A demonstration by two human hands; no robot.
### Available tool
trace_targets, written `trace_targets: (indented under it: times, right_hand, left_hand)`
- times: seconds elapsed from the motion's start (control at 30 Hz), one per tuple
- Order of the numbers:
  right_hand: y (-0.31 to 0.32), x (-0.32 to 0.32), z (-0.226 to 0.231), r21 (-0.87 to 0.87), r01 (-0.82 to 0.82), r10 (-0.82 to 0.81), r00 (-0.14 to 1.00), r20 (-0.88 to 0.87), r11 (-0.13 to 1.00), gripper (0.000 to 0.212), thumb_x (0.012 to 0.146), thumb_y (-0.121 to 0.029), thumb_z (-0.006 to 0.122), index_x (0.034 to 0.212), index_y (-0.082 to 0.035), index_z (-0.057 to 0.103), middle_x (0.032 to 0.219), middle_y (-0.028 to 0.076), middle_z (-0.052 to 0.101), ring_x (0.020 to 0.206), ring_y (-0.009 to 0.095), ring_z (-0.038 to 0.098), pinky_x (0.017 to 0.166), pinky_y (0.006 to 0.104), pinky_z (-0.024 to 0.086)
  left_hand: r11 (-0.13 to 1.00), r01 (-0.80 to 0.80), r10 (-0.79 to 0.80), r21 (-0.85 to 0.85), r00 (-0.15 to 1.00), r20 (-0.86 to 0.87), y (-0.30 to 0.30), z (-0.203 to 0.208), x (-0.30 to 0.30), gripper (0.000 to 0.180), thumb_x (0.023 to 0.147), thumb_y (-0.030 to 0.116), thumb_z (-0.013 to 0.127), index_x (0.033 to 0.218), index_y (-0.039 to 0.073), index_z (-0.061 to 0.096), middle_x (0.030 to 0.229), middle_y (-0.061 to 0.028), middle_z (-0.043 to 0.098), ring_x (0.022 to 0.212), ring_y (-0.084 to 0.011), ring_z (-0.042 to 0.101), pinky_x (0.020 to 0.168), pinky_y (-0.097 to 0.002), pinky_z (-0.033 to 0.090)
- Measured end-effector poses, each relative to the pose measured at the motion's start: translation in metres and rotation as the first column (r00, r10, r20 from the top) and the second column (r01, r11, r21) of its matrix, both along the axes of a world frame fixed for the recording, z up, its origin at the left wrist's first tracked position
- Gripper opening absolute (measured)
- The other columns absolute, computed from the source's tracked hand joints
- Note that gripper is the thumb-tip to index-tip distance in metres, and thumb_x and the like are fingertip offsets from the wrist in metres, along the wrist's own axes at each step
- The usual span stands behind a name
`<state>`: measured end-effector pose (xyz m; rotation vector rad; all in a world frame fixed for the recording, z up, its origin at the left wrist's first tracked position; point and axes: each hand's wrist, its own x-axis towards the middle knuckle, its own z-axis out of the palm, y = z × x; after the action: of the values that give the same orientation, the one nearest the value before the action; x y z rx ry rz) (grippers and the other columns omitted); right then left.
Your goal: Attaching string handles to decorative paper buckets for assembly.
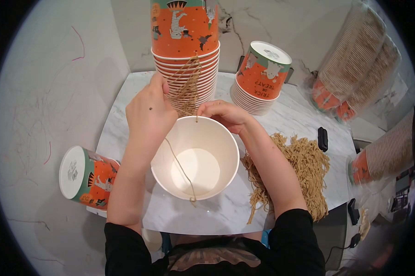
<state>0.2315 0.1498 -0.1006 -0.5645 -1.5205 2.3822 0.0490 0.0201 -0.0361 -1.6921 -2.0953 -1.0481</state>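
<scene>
A white-lined paper bucket (223, 142) stands mouth up before me, its inside bare but for a tan cord (177, 161). The cord is knotted at the near rim and crosses the opening up to my left hand (147, 108), whose fingers are closed on it at the far left rim. My right hand (225, 115) is at the far rim beside a small hole, its fingers closed in a pinch where a thin strand runs across from the left. The fingertips are partly hidden. Just beyond, tan cords hang down the front of a tall stack of orange buckets (184, 34).
A heap of cut tan cords (304, 175) lies right of my right forearm, near a small black object (323, 139). An upturned bucket stack (262, 76) stands at the far right, and another bucket (85, 177) lies at the left. Plastic-wrapped bucket stacks (354, 60) lean beyond the table.
</scene>
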Motion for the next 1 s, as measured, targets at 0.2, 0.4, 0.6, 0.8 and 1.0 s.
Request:
trace_targets:
  times: [0.2,0.4,0.6,0.8,1.0]
  right_hand:
    - [-0.005,0.006,0.019,0.15,0.089,-0.097,0.994,0.048,0.985,0.014,0.089,-0.001,0.063,0.102,0.0,0.069,0.098,0.005,0.071,0.088,0.012,0.068,0.081,0.0265,0.056]
    - [0.0,0.04,0.055,0.587,-0.138,0.249,0.962,-0.112,0.798,0.034,0.076,0.011,0.074,0.107,-0.002,0.073,0.143,0.011,0.053,0.135,0.023,0.05,0.117,0.0394,0.039]
    - [-0.01,0.044,0.07,0.823,-0.315,0.425,0.9,0.1,0.473,0.032,0.073,-0.001,0.084,0.102,-0.009,0.076,0.16,0.014,0.036,0.15,0.028,0.032,0.121,0.0434,0.03]
    - [-0.019,0.047,0.08,0.754,-0.284,0.422,0.907,0.01,0.592,0.02,0.078,-0.007,0.084,0.094,-0.006,0.071,0.154,0.019,0.045,0.144,0.029,0.041,0.117,0.0437,0.033]
    - [-0.012,0.077,0.092,0.678,-0.09,0.243,0.961,-0.133,0.73,0.018,0.102,-0.025,0.062,0.108,-0.009,0.057,0.139,0.016,0.058,0.126,0.018,0.054,0.103,0.0349,0.044]
  left_hand:
    - [0.965,0.161,-0.139,-0.209,0.984,0.112,-0.008,0.009,-0.02,0.019,0.077,0.004,0.068,0.093,0.004,0.058,0.078,-0.0105,0.067,0.075,-0.0295,0.066,0.069,-0.0405,0.05]
    - [0.937,0.211,-0.224,-0.277,0.975,-0.015,-0.005,-0.001,-0.03,0.022,0.077,0.005,0.071,0.098,0.002,0.063,0.088,-0.0135,0.07,0.085,-0.0314,0.069,0.077,-0.0413,0.053]
    - [0.897,0.157,-0.172,-0.412,0.985,0.0,-0.012,0.009,-0.025,0.028,0.076,0.006,0.073,0.103,0.003,0.065,0.108,-0.0128,0.069,0.098,-0.0315,0.067,0.083,-0.0419,0.052]
    - [0.849,0.527,-0.528,0.037,0.849,0.009,-0.011,0.011,-0.03,0.028,0.082,0.009,0.073,0.108,0.002,0.065,0.108,-0.0133,0.067,0.098,-0.0292,0.068,0.09,-0.0408,0.053]
    - [0.43,0.882,-0.605,0.192,0.123,0.787,-0.019,0.043,-0.023,0.035,0.105,0.031,0.051,0.112,-0.001,0.062,0.121,-0.0106,0.066,0.11,-0.0168,0.063,0.098,-0.0346,0.049]
